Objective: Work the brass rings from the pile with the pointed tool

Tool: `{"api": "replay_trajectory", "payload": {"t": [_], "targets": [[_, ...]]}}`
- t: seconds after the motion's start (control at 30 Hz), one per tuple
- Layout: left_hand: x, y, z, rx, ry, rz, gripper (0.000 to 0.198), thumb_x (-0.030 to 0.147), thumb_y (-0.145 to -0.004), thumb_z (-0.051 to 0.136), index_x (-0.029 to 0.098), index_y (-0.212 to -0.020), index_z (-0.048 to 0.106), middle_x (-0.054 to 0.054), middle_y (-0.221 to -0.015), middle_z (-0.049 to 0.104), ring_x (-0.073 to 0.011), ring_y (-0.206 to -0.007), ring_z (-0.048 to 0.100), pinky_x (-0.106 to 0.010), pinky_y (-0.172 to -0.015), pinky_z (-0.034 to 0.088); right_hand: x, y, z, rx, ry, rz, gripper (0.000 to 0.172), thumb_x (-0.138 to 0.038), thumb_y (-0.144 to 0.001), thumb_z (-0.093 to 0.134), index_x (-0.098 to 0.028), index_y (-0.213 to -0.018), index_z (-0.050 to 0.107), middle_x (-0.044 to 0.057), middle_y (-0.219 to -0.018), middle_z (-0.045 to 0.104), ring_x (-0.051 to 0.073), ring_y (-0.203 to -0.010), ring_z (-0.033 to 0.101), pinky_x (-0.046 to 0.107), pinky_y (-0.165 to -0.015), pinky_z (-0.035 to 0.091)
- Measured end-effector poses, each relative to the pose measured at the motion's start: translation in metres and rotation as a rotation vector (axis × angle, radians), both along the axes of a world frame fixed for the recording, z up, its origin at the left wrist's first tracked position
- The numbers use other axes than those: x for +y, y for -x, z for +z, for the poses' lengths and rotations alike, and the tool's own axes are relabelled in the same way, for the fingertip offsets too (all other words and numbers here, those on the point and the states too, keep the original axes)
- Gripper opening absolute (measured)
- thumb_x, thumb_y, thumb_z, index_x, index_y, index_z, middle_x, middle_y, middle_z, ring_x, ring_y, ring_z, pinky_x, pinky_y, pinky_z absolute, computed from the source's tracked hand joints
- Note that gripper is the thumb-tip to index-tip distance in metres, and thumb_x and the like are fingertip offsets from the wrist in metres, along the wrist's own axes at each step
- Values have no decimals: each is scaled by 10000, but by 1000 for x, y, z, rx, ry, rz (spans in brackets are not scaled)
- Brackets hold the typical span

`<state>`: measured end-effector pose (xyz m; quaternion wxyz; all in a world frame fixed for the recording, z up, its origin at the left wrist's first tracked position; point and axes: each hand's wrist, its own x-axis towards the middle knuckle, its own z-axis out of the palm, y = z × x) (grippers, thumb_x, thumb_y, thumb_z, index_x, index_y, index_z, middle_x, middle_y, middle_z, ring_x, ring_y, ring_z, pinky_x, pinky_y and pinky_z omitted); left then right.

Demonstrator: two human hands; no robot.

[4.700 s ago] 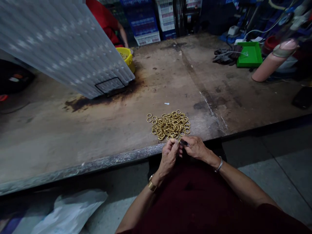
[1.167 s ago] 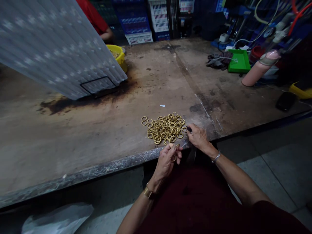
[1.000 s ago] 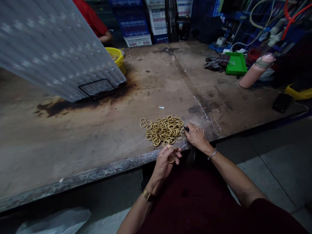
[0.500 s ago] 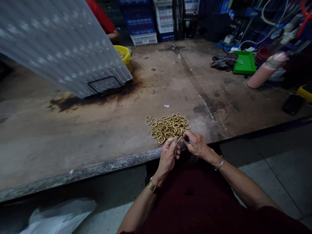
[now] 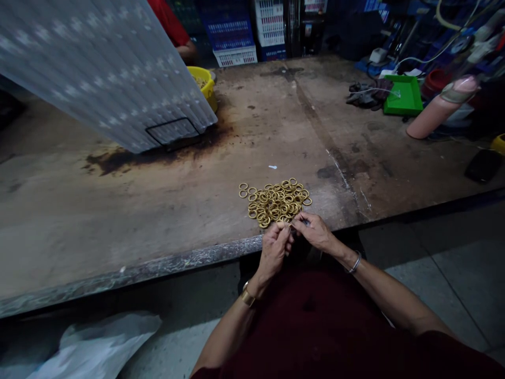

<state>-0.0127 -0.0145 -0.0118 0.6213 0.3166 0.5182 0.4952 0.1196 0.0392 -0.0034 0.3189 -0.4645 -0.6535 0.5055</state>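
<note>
A loose pile of brass-coloured rings lies near the front edge of the wooden table. Just in front of the pile, my left hand is closed, its thumb and fingertips pinched on what looks like one brass ring. My right hand is closed too, and its fingertips meet those of the left at that ring. A small dark bluish thing shows among the right fingers, too small to name. The fingers hide most of what is held.
A ribbed translucent panel stands tilted on the table, with a yellow tub behind it. Further right are a green tray, dark gloves and a pink bottle. A person's red sleeve shows behind the panel.
My right hand has moved left, closing the small gap to my left hand, so the fingertips now meet. The whole view has shifted slightly.
</note>
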Motion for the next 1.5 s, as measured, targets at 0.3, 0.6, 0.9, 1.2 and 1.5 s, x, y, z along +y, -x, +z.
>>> {"api": "replay_trajectory", "payload": {"t": [0.3, 0.6, 0.9, 1.2, 1.5], "targets": [[0, 0, 7, -171, 8, -31, 380, 499, -716, 685, 167, -755, 505, 59, -605, 499, -28, -428, 382, -152, -397, 272, 2, -1, -3, 63, 71, 2, 218, -353, -788, 495, -165, -703, 568, -26, -628, 551, 92, -580, 478, 214, -593, 403], [0, -1, 6, -50, -54, 5, 381, 525, -736, 656, 176, -810, 521, 50, -628, 523, -35, -438, 396, -152, -395, 294, -11, -7, -1, -555, -304, 174, 133, -169, -788, 475, -183, -806, 606, 23, -702, 631, 128, -617, 526, 226, -598, 330], [-2, 0, 7, 14, -46, 2, 387, 531, -731, 656, 175, -752, 506, 54, -594, 516, -33, -427, 393, -144, -391, 289, -12, -4, 12, -742, -294, 238, 208, -124, -749, 466, -194, -899, 592, 38, -765, 660, 161, -672, 567, 245, -605, 297], [-3, -1, 4, 51, -52, 24, 414, 564, -728, 644, 178, -735, 497, 52, -587, 514, -37, -419, 390, -151, -391, 308, -16, -1, 15, -807, -295, 252, 230, -123, -767, 467, -178, -953, 590, 69, -840, 684, 183, -751, 603, 252, -622, 312], [-16, -2, 13, -119, -36, -107, 357, 510, -759, 647, 169, -765, 539, 38, -602, 545, -43, -417, 424, -165, -381, 322, 4, -15, 4, -881, -270, 53, 277, -190, -820, 470, -197, -1061, 605, 80, -960, 707, 203, -838, 639, 258, -653, 352]]}}
